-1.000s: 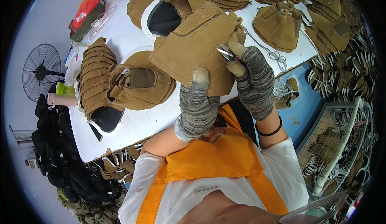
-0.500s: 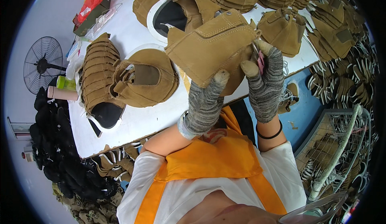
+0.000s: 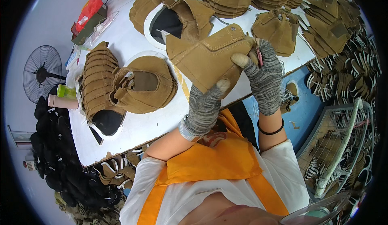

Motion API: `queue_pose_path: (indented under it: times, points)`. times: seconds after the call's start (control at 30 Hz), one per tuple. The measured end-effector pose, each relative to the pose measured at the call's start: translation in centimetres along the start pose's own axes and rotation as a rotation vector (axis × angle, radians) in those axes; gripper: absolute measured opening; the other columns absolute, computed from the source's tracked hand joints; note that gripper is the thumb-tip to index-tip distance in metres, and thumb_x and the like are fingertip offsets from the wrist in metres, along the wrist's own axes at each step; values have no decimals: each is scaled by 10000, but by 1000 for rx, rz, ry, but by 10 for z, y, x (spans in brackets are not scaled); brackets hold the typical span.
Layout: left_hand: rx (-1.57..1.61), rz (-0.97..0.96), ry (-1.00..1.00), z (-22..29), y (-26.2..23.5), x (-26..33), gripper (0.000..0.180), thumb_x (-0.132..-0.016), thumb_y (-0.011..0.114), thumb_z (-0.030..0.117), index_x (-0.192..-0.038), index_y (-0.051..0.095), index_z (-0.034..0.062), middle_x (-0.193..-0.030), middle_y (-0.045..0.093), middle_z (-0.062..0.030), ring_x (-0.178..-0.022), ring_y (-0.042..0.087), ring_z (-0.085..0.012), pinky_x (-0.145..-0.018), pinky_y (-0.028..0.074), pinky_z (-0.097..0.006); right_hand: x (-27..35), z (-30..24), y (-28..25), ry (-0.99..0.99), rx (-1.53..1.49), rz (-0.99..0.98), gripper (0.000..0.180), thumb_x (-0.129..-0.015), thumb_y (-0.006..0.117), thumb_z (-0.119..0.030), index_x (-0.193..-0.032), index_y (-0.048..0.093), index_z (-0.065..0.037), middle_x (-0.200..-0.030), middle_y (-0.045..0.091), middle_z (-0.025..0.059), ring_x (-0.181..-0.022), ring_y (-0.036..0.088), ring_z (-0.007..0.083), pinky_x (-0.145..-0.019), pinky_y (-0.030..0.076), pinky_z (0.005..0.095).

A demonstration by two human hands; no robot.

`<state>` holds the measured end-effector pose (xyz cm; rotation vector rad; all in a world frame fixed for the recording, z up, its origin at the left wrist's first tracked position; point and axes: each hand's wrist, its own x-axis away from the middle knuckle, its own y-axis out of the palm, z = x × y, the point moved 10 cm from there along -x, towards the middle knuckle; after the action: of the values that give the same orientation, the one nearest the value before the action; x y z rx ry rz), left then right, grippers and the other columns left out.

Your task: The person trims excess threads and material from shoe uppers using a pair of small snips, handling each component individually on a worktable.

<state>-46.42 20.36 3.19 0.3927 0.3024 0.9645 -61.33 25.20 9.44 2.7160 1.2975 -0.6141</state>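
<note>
A brown suede shoe upper (image 3: 208,55) with stitched seams and a metal snap is held up over the near edge of the white table. My left hand (image 3: 205,103), in a grey knit glove with bare-looking tan fingertips, grips its lower edge, thumb in front and fingers hidden behind. My right hand (image 3: 263,77), gloved alike, is closed at the upper's right edge. Between its fingers show small pink-handled snips (image 3: 259,57), their blades mostly hidden. Just behind the upper lie more brown uppers (image 3: 194,19) with a black and white lining piece.
Brown uppers in a ribbed stack (image 3: 99,79) and a rounded pile (image 3: 149,83) lie on the table's left. More stacks (image 3: 228,0) line the far side. A fan (image 3: 41,75) stands left; a wire cart (image 3: 335,144) holding shoe parts stands right, beside heaped uppers.
My right hand has moved slightly up and left along the upper's right edge, its thumb now lying against the suede. The upper has shifted a little downward, still in my left hand.
</note>
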Motion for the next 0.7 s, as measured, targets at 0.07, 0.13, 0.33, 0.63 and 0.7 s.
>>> queue_pose_path:
  times: [0.07,0.13,0.33,0.63,0.7]
  points:
    - [87,16,10,6,1,0,583,-853,679,318,-1279,440,0,-1177,536,-93,-1070,518,-172,-920,433,-299,2,-2,-5,3,-40,54,420,-768,769,-312,-1021,628,-7,-864,651,46,-787,594,114,-739,496,260]
    - [219,28,6,19,5,-1,570,-864,663,314,-1280,432,-1,-1162,546,-96,-1064,528,-172,-919,440,-301,4,6,-8,53,-91,66,379,-795,747,-295,-1007,633,-2,-850,652,47,-777,591,109,-726,493,258]
    - [-166,37,106,41,-8,-7,530,-861,665,261,-1264,430,10,-1136,563,-107,-1015,564,-180,-885,465,-292,11,-5,-17,-8,-99,144,269,-839,706,-228,-964,650,3,-834,650,55,-762,587,109,-723,481,246]
    - [-148,67,153,57,-10,9,554,-900,574,419,-1238,464,-5,-1124,578,-136,-1013,580,-196,-884,474,-311,39,-13,-19,20,-136,191,268,-825,724,-198,-988,659,5,-869,661,60,-794,588,123,-755,474,262]
    - [-43,80,128,56,-11,14,621,-909,514,508,-1249,463,-9,-1135,580,-145,-1012,588,-207,-889,479,-318,46,-22,-18,-21,-111,176,264,-827,723,-198,-982,660,6,-868,659,57,-796,586,125,-757,471,263]
